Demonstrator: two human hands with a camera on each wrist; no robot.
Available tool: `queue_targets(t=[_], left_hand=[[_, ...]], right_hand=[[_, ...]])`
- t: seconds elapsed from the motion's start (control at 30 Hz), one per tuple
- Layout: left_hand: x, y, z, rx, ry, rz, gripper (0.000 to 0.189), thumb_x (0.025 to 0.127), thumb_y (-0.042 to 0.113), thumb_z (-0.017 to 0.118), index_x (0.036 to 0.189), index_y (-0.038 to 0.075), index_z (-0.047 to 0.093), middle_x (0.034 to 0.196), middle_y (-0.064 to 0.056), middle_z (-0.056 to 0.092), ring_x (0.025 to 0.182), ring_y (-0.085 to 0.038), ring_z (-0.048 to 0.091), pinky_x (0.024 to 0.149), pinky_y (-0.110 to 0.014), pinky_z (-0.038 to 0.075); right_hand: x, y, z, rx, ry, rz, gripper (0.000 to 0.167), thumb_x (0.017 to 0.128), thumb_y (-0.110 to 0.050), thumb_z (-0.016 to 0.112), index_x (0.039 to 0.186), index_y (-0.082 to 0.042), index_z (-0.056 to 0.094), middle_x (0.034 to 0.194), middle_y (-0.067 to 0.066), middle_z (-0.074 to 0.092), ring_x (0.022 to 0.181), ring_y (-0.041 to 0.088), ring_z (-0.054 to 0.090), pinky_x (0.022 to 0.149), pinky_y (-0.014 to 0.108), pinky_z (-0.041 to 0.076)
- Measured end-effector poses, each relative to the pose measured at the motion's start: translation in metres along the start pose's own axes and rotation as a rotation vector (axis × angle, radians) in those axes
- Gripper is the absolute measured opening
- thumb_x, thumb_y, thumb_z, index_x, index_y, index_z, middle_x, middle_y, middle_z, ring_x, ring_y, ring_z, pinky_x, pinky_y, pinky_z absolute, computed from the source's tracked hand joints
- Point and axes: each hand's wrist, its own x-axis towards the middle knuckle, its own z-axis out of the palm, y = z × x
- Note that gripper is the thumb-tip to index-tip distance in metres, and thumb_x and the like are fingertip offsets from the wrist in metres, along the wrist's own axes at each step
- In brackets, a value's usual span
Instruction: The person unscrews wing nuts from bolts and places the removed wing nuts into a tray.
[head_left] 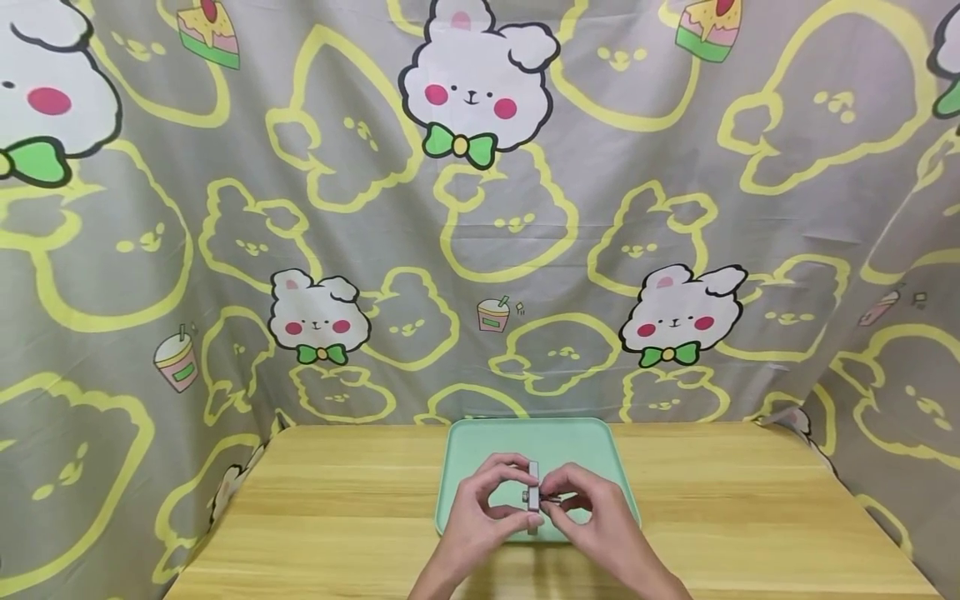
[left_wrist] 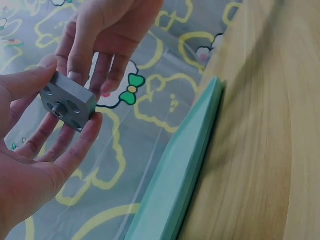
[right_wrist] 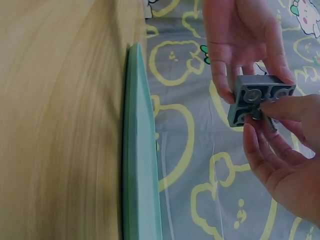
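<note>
My left hand (head_left: 476, 510) grips a grey square block (left_wrist: 72, 97) by its edges, thumb on one side and fingers on the other, over the green tray. Round holes and a small metal stud (left_wrist: 59, 110) show on one face in the left wrist view. The opposite face, in the right wrist view, has recessed round sockets (right_wrist: 252, 95). At the middle of that face my right hand (head_left: 596, 504) pinches a small threaded bolt (right_wrist: 271, 123), which points away from the block at a slant. The right fingertips partly cover where bolt and block come together.
Below the hands lies a pale green tray (head_left: 480, 433) with a raised rim, on a wood-grain table (head_left: 337, 492). A grey curtain (head_left: 525, 242) with yellow outlines and rabbit prints hangs behind the table and along its sides.
</note>
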Motion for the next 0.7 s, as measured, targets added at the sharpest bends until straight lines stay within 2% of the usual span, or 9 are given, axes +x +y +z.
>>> queue_targets(t=[0.17, 0.33, 0.43, 0.53, 0.57, 0.7], left_hand=[[0.000, 0.002, -0.001, -0.019, 0.002, -0.007, 0.034, 0.085, -0.004, 0.080, 0.116, -0.006, 0.068, 0.136, -0.030, 0.048, 0.122, -0.030, 0.057, 0.085, -0.045, 0.063], [0.000, 0.002, -0.001, -0.012, 0.001, -0.005, 0.032, 0.084, -0.003, 0.082, 0.114, -0.001, 0.070, 0.134, -0.028, 0.049, 0.118, -0.027, 0.059, 0.082, -0.046, 0.064], [0.000, 0.002, -0.001, -0.003, 0.006, -0.012, 0.032, 0.084, -0.002, 0.082, 0.113, 0.001, 0.071, 0.134, -0.028, 0.050, 0.117, -0.026, 0.059, 0.081, -0.046, 0.064], [0.000, 0.002, -0.002, 0.001, 0.009, -0.023, 0.032, 0.084, -0.002, 0.083, 0.114, 0.000, 0.071, 0.134, -0.030, 0.049, 0.117, -0.026, 0.059, 0.081, -0.045, 0.064], [0.001, 0.003, -0.003, 0.000, 0.010, -0.026, 0.032, 0.084, -0.002, 0.082, 0.114, 0.000, 0.071, 0.135, -0.030, 0.049, 0.118, -0.026, 0.059, 0.081, -0.044, 0.064], [0.001, 0.003, -0.005, -0.016, 0.009, -0.020, 0.033, 0.085, -0.003, 0.081, 0.115, -0.003, 0.069, 0.134, -0.028, 0.050, 0.120, -0.028, 0.059, 0.083, -0.045, 0.064]], right_hand=[[-0.002, 0.003, 0.003, -0.054, 0.036, -0.084, 0.032, 0.086, 0.006, 0.079, 0.102, -0.020, 0.067, 0.101, -0.004, 0.068, 0.090, 0.015, 0.068, 0.068, 0.029, 0.064], [-0.003, 0.007, 0.004, -0.066, 0.048, -0.122, 0.034, 0.084, 0.009, 0.080, 0.100, -0.019, 0.067, 0.101, -0.001, 0.068, 0.092, 0.016, 0.067, 0.066, 0.028, 0.063], [-0.002, 0.009, 0.004, -0.087, 0.047, -0.173, 0.039, 0.081, 0.013, 0.080, 0.098, -0.019, 0.066, 0.101, -0.003, 0.067, 0.092, 0.014, 0.067, 0.067, 0.025, 0.062], [-0.001, 0.010, 0.004, -0.131, 0.037, -0.260, 0.039, 0.079, 0.015, 0.080, 0.095, -0.017, 0.064, 0.103, -0.003, 0.066, 0.091, 0.012, 0.066, 0.070, 0.020, 0.060], [0.000, 0.010, 0.004, -0.145, 0.034, -0.290, 0.036, 0.081, 0.014, 0.079, 0.095, -0.017, 0.064, 0.103, -0.003, 0.065, 0.090, 0.012, 0.065, 0.071, 0.019, 0.059], [0.001, 0.011, 0.005, -0.222, 0.035, -0.386, 0.011, 0.098, -0.009, 0.071, 0.093, -0.016, 0.064, 0.106, -0.003, 0.063, 0.089, 0.009, 0.064, 0.077, 0.016, 0.057]])
